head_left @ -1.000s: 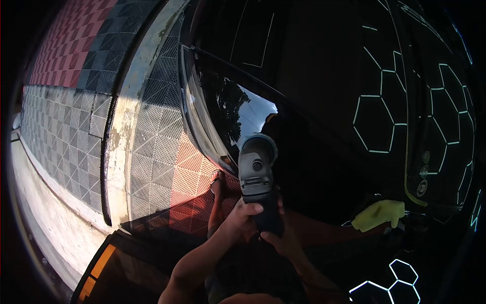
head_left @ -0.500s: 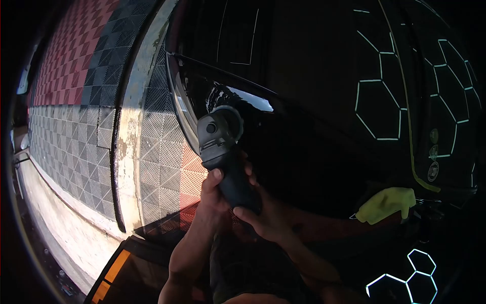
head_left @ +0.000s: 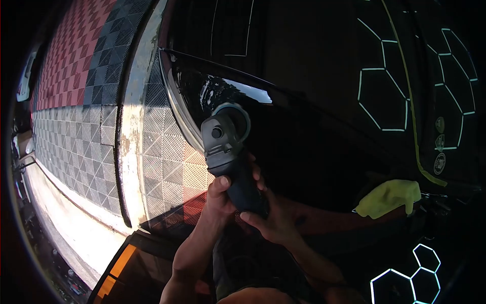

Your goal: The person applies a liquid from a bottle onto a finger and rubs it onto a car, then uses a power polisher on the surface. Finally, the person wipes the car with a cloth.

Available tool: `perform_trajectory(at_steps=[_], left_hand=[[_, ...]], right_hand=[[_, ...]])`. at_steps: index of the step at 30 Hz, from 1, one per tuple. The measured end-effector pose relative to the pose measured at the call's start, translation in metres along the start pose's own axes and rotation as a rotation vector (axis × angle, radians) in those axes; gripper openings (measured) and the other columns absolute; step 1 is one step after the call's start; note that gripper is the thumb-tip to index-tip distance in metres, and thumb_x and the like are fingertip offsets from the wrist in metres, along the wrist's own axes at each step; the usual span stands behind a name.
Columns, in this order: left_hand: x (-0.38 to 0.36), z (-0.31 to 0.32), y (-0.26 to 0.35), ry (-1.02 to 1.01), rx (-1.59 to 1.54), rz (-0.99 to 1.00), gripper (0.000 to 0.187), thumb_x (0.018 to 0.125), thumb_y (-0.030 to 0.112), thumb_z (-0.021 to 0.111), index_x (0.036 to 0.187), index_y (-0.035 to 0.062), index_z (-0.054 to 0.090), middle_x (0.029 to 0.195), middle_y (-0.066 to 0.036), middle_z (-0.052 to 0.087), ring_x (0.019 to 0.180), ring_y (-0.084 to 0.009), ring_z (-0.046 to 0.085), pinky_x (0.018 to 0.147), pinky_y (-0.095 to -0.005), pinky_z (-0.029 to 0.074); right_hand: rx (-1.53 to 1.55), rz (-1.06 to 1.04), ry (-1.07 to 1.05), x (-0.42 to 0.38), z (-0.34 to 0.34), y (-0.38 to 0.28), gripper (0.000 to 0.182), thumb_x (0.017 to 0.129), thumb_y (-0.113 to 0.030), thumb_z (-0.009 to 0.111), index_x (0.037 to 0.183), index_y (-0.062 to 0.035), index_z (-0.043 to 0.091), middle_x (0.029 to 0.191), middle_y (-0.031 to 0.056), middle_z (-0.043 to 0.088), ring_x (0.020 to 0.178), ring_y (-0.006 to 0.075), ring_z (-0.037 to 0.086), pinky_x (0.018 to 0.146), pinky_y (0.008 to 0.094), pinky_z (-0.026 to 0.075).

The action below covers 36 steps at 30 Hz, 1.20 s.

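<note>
A dark handheld polisher (head_left: pixel 220 137) is gripped in both hands. My left hand (head_left: pixel 219 196) wraps round its body just behind the grey head, thumb on top. Farther back, my right hand (head_left: pixel 267 217) closes round the rear of the body, with some fingers hidden beneath it. The round pad (head_left: pixel 244 121) overlaps the glossy black car panel (head_left: pixel 192 76) near its left edge. Bright sky and tree shapes reflect in the panel just beyond the pad.
A yellow-green cloth (head_left: pixel 389 198) is draped at the right. Yellow tape (head_left: pixel 416 137) runs down the dark car surface, where hexagonal lights (head_left: pixel 383 100) are reflected. Grey and red floor tiles (head_left: pixel 76 131) and a pale worn strip (head_left: pixel 132 147) lie to the left.
The polisher and both hands sit slightly farther right and lower in the view, while the background has also shifted a little. Both hands keep their grip.
</note>
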<state>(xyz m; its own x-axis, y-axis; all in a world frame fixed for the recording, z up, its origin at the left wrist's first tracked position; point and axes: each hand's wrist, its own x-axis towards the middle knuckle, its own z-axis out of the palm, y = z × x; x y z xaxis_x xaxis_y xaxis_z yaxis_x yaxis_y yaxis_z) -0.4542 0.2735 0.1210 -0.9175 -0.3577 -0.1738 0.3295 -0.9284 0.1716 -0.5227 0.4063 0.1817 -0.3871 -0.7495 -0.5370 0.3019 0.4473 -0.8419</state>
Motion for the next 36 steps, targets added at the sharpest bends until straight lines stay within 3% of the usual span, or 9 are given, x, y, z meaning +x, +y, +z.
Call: perform_trajectory(at_steps=[12,14,16,18,20,21,23,34,36], left_hand=[[-0.052,0.014,-0.106,0.071,-0.012,-0.148,0.076,0.073,0.02,0.077,0.135,0.0009,0.039,0.114,-0.015,0.058,0.107,-0.0273,0.061,0.092,-0.0387,0.051],[-0.058,0.014,-0.119,0.108,-0.003,-0.17,0.075,0.073,0.019,0.077,0.135,0.0013,0.039,0.116,-0.014,0.058,0.109,-0.026,0.061,0.093,-0.0379,0.05],[-0.057,0.015,-0.126,0.099,0.052,-0.199,0.073,0.074,0.016,0.077,0.135,0.0012,0.039,0.119,-0.014,0.057,0.111,-0.0252,0.06,0.093,-0.037,0.05],[-0.049,0.02,-0.129,0.142,0.078,-0.182,0.067,0.075,0.018,0.077,0.131,0.0004,0.044,0.114,-0.013,0.06,0.107,-0.024,0.062,0.09,-0.0355,0.051],[-0.028,0.026,-0.12,0.051,0.097,-0.308,0.061,0.074,0.021,0.078,0.124,-0.0001,0.051,0.106,-0.011,0.063,0.1,-0.0218,0.064,0.087,-0.0343,0.053],[-0.019,0.041,-0.115,0.095,0.341,-0.25,0.07,0.076,0.028,0.076,0.128,-0.0039,0.043,0.102,-0.018,0.064,0.086,-0.0241,0.068,0.068,-0.0308,0.058],[-0.007,0.048,-0.106,0.093,0.312,-0.223,0.068,0.076,0.028,0.075,0.128,-0.0035,0.043,0.101,-0.017,0.064,0.086,-0.0242,0.068,0.069,-0.0313,0.058],[0.012,0.041,-0.064,0.096,0.078,-0.068,0.059,0.075,0.031,0.076,0.118,-0.0019,0.052,0.099,-0.014,0.063,0.089,-0.0246,0.066,0.074,-0.0344,0.056],[0.012,0.034,-0.064,0.044,0.029,-0.102,0.068,0.076,0.029,0.074,0.129,-0.0002,0.044,0.103,-0.017,0.061,0.094,-0.028,0.065,0.084,-0.0383,0.055]], right_hand=[[-0.194,0.124,-0.04,-0.098,-0.07,0.066,0.083,0.074,-0.024,0.082,0.14,0.002,0.038,0.124,0.0191,0.057,0.118,0.0285,0.057,0.099,0.0392,0.046],[0.059,0.223,0.0,-0.112,-0.077,0.081,0.089,0.074,-0.027,0.082,0.144,0.0018,0.034,0.124,0.0185,0.057,0.119,0.0304,0.055,0.101,0.0394,0.045],[-0.025,0.069,0.005,-0.112,-0.087,0.09,0.093,0.074,-0.029,0.081,0.146,0.0018,0.03,0.121,0.0184,0.058,0.114,0.0301,0.058,0.097,0.0395,0.048],[-0.115,-0.082,0.009,-0.113,-0.09,0.085,0.096,0.075,-0.031,0.081,0.147,0.0019,0.027,0.118,0.0183,0.059,0.109,0.0298,0.061,0.094,0.0396,0.05],[0.345,0.147,0.021,-0.103,-0.085,0.057,0.096,0.077,-0.033,0.077,0.149,0.0017,0.023,0.109,0.0172,0.061,0.094,0.0258,0.067,0.083,0.0378,0.056],[0.34,0.147,0.019,-0.099,-0.084,0.053,0.096,0.077,-0.033,0.077,0.149,0.0017,0.023,0.109,0.0172,0.061,0.094,0.0258,0.067,0.083,0.0378,0.056],[0.292,0.177,0.078,-0.088,-0.084,0.045,0.087,0.078,-0.049,0.073,0.136,0.004,0.035,0.098,0.0176,0.064,0.072,0.025,0.069,0.064,0.0367,0.059],[0.106,0.092,0.067,-0.037,-0.058,0.008,0.057,0.083,-0.039,0.066,0.118,0.0037,0.049,0.085,0.0128,0.064,0.07,0.02,0.066,0.063,0.0311,0.056],[0.067,0.093,0.066,-0.038,-0.059,0.005,0.056,0.084,-0.039,0.066,0.117,0.0041,0.05,0.085,0.0126,0.064,0.07,0.0199,0.066,0.063,0.0312,0.056]])
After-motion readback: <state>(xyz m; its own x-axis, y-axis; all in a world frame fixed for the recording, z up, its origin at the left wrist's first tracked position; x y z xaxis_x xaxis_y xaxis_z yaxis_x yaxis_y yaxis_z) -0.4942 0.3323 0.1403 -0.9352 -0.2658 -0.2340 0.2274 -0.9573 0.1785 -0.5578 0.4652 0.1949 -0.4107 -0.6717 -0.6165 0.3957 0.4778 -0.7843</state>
